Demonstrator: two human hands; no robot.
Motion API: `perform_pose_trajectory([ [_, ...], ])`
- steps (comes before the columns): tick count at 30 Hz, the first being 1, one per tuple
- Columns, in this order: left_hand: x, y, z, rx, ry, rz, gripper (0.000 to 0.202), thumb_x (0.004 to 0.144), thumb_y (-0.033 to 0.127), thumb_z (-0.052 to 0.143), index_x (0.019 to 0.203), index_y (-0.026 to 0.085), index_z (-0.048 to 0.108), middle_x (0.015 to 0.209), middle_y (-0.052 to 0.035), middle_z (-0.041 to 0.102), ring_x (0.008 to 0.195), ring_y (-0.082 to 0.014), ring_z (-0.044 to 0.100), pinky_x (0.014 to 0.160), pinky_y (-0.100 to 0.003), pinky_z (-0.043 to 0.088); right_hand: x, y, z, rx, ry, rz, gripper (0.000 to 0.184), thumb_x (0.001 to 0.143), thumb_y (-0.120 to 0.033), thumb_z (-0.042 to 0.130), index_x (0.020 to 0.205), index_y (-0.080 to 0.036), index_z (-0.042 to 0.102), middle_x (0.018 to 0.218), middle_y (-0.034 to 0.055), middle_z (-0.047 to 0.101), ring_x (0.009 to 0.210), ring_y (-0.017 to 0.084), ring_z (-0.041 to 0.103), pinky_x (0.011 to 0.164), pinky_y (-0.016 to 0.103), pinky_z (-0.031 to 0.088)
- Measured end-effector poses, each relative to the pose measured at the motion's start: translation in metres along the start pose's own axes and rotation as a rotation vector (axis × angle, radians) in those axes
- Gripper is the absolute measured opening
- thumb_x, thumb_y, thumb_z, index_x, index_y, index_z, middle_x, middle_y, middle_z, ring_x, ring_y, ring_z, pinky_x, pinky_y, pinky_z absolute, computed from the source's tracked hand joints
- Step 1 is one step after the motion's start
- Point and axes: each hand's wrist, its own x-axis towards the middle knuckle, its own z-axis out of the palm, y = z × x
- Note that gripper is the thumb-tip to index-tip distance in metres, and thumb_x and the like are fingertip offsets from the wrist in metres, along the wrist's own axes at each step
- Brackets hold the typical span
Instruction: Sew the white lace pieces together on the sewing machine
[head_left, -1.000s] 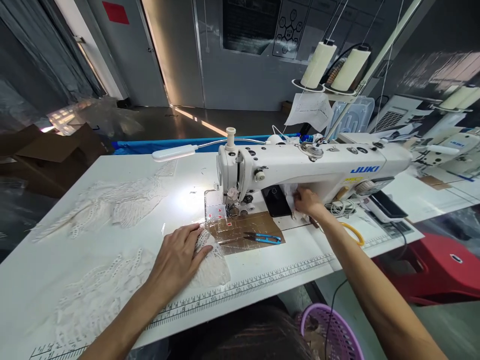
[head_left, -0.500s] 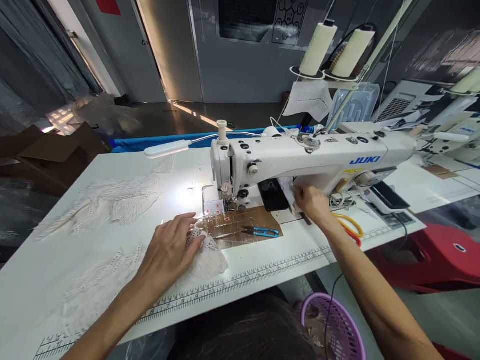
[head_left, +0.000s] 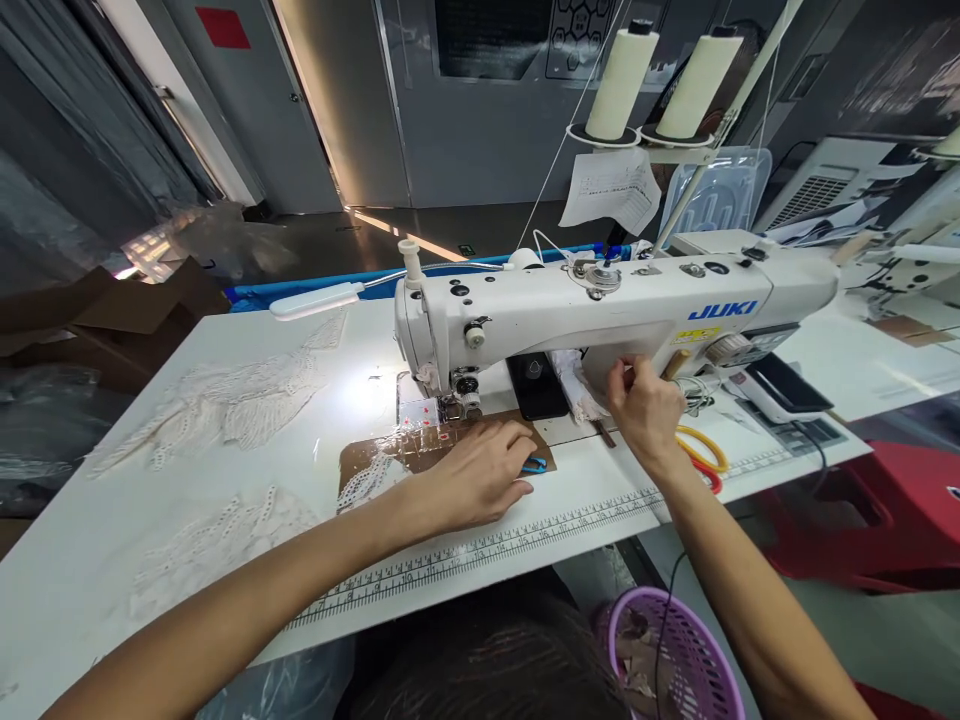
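Note:
My left hand (head_left: 484,472) is low over the brown board in front of the needle, thumb and fingers apart. Beneath it, the blue handle of thread snips (head_left: 534,465) shows past the fingertips; the blades are hidden. A white lace piece (head_left: 373,480) lies partly under my left wrist. My right hand (head_left: 646,408) is raised under the arm of the white sewing machine (head_left: 555,310), fingers pinched together. What they hold, if anything, is too small to make out. A bundle of white fabric (head_left: 576,388) lies just left of it, beside a black phone (head_left: 537,386).
More white lace pieces (head_left: 247,400) spread over the left of the table. A yellow-handled tool (head_left: 703,446) and a box with a black top (head_left: 787,388) are at right. A purple basket (head_left: 675,640) stands below the table edge, near a red stool (head_left: 885,510).
My left hand has moved right from the lace to the thread snips. My right hand has come away from the white fabric, slightly right. The view has shifted a little.

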Motion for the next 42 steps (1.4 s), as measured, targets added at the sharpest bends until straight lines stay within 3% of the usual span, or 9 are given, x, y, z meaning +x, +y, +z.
perform_pose_trajectory([
  [4, 0.004, 0.009, 0.006, 0.036, -0.061, 0.053, 0.031, 0.089, 0.025, 0.059, 0.118, 0.014, 0.053, 0.129, -0.015, 0.053, 0.112, -0.029, 0.055, 0.095, -0.044, 0.047, 0.018, -0.006, 0.003, -0.005, -0.193, -0.129, 0.038, 0.098, -0.031, 0.038, 0.12, -0.016, 0.064, 0.095, 0.0189, 0.071, 0.091, 0.031, 0.068, 0.073, 0.036, 0.044],
  [10, -0.033, 0.019, 0.0, 0.024, -0.046, 0.003, 0.032, 0.089, 0.022, 0.059, 0.119, 0.014, 0.052, 0.136, -0.0166, 0.049, 0.118, -0.0307, 0.051, 0.098, -0.045, 0.044, 0.038, -0.024, 0.025, 0.021, -0.298, -0.146, 0.024, 0.084, -0.017, 0.057, 0.102, -0.012, 0.073, 0.093, 0.0216, 0.072, 0.091, 0.029, 0.069, 0.078, 0.035, 0.047],
  [15, -0.064, 0.013, -0.003, -0.063, -0.075, -0.025, 0.023, 0.09, 0.018, 0.056, 0.113, 0.016, 0.056, 0.141, -0.0152, 0.046, 0.123, -0.03, 0.049, 0.101, -0.046, 0.044, 0.028, -0.022, 0.025, 0.055, -0.165, -0.098, 0.027, 0.089, -0.024, 0.052, 0.103, -0.014, 0.073, 0.093, 0.0195, 0.073, 0.092, 0.032, 0.069, 0.078, 0.038, 0.048],
  [19, -0.077, 0.004, -0.004, -0.093, -0.031, -0.033, 0.025, 0.091, 0.018, 0.055, 0.116, 0.015, 0.056, 0.141, -0.0163, 0.045, 0.129, -0.0299, 0.046, 0.105, -0.046, 0.043, 0.015, -0.022, 0.015, 0.064, 0.022, -0.008, 0.04, 0.096, -0.03, 0.036, 0.117, -0.011, 0.064, 0.088, 0.0194, 0.072, 0.086, 0.033, 0.068, 0.075, 0.04, 0.048],
  [25, -0.085, -0.005, -0.006, -0.116, 0.031, -0.024, 0.025, 0.09, 0.019, 0.057, 0.115, 0.015, 0.058, 0.14, -0.0165, 0.048, 0.13, -0.0295, 0.047, 0.107, -0.045, 0.043, 0.005, -0.015, 0.014, 0.449, 0.466, -0.032, 0.035, 0.092, -0.037, 0.041, 0.101, -0.012, 0.064, 0.074, 0.0129, 0.069, 0.07, 0.027, 0.067, 0.069, 0.036, 0.049],
  [28, -0.088, -0.007, -0.006, -0.123, 0.033, -0.029, 0.025, 0.09, 0.018, 0.058, 0.114, 0.015, 0.058, 0.14, -0.0161, 0.048, 0.13, -0.0293, 0.047, 0.107, -0.045, 0.044, 0.007, -0.013, 0.018, 0.621, 0.499, -0.061, 0.034, 0.09, -0.041, 0.045, 0.093, -0.014, 0.065, 0.072, 0.0127, 0.07, 0.07, 0.027, 0.068, 0.072, 0.037, 0.05],
  [32, -0.09, -0.009, -0.005, -0.128, 0.051, -0.012, 0.024, 0.089, 0.019, 0.058, 0.113, 0.016, 0.059, 0.139, -0.0158, 0.049, 0.129, -0.0288, 0.048, 0.106, -0.044, 0.044, 0.011, -0.016, 0.023, 0.728, 0.413, -0.147, 0.033, 0.087, -0.047, 0.051, 0.086, -0.017, 0.066, 0.074, 0.0116, 0.072, 0.072, 0.027, 0.07, 0.073, 0.037, 0.051],
  [37, -0.06, -0.006, -0.001, -0.049, 0.032, 0.058, 0.029, 0.089, 0.022, 0.06, 0.117, 0.014, 0.055, 0.136, -0.0152, 0.051, 0.122, -0.0278, 0.052, 0.103, -0.041, 0.045, 0.006, -0.028, 0.029, 0.835, 0.383, -0.189, 0.041, 0.091, -0.052, 0.045, 0.09, -0.017, 0.066, 0.08, 0.012, 0.074, 0.072, 0.023, 0.07, 0.068, 0.034, 0.054],
  [42, 0.025, -0.005, 0.017, 0.204, 0.123, 0.142, 0.042, 0.087, 0.022, 0.063, 0.125, 0.009, 0.05, 0.132, -0.0186, 0.052, 0.116, -0.0308, 0.053, 0.097, -0.042, 0.044, -0.003, -0.032, 0.025, 0.926, 0.352, -0.254, 0.039, 0.09, -0.052, 0.05, 0.088, -0.017, 0.066, 0.078, 0.0089, 0.073, 0.067, 0.02, 0.069, 0.065, 0.031, 0.055],
])
